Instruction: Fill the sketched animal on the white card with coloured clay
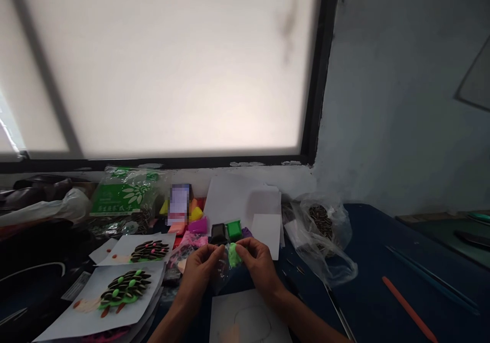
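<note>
My left hand point(199, 269) is closed, pinching a small clear plastic wrapper point(221, 277) between thumb and fingertips. My right hand point(261, 264) pinches a soft lump of light green modelling clay point(234, 256), which sits against the wrapper's edge. Both hands are close together above a white sheet point(248, 315) with a faint curved pencil outline and a pale peach patch. Just beyond the fingers lie a green clay pack point(234, 229) and a black clay pack point(218, 234). Whether part of the green clay is still inside the wrapper is unclear.
To the left, sheets carry hedgehog pictures point(126, 289) made of clay and striped seeds. A green seed bag point(124, 195) stands behind them. White papers point(237, 200) lie under the window. At right are a plastic bag of seeds point(320, 223) and an orange stick point(408, 307).
</note>
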`<state>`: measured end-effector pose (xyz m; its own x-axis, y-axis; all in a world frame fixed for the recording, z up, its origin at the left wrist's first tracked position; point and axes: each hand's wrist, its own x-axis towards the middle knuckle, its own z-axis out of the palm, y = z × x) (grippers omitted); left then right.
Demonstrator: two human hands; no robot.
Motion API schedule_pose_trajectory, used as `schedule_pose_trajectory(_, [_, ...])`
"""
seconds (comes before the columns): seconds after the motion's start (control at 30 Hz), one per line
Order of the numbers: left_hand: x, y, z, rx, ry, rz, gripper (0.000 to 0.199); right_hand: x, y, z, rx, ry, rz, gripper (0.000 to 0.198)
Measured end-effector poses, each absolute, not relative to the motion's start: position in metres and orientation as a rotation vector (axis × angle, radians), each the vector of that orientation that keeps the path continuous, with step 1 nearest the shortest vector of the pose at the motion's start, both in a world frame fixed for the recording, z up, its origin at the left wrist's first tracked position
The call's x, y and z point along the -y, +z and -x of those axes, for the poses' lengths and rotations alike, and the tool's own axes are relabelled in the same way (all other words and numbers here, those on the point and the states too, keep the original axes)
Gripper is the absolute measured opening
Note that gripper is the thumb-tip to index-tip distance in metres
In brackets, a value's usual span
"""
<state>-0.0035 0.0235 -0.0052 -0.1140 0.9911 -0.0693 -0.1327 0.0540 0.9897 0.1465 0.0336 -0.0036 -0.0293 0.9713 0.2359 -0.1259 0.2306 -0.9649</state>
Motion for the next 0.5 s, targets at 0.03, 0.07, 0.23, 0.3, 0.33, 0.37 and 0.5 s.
schedule_pose_trajectory(0.03, [-0.0243,-0.0051,0.0045,-1.213,1.300,-1.013,0.051,-0.0346,-0.0045,-0.1467,1.242,1.122,0.931,0.032])
schedule_pose_trajectory(0.07, [-0.0252,-0.0051,0.0054,-1.195,1.295,-1.019,0.050,-0.0355,-0.0053,-0.1470,1.231,1.123,0.936,0.034])
schedule_pose_trajectory(0.23, [-0.0278,-0.0064,0.0046,-1.121,1.265,-1.065,0.050,-0.0369,-0.0063,-0.1478,1.220,1.133,0.945,0.038])
schedule_pose_trajectory(0.3, [-0.0268,-0.0074,0.0021,-1.096,1.231,-1.080,0.054,-0.0361,-0.0056,-0.1482,1.226,1.130,0.947,0.038])
schedule_pose_trajectory(0.33, [-0.0258,-0.0077,0.0007,-1.081,1.202,-1.090,0.056,-0.0358,-0.0051,-0.1485,1.225,1.121,0.949,0.037])
schedule_pose_trajectory(0.37, [-0.0244,-0.0078,-0.0006,-1.064,1.164,-1.106,0.057,-0.0355,-0.0046,-0.1490,1.223,1.107,0.953,0.036])
schedule_pose_trajectory(0.5, [-0.0193,-0.0044,-0.0025,-1.023,1.041,-1.202,0.044,-0.0363,-0.0024,-0.1516,1.214,1.056,0.966,0.033])
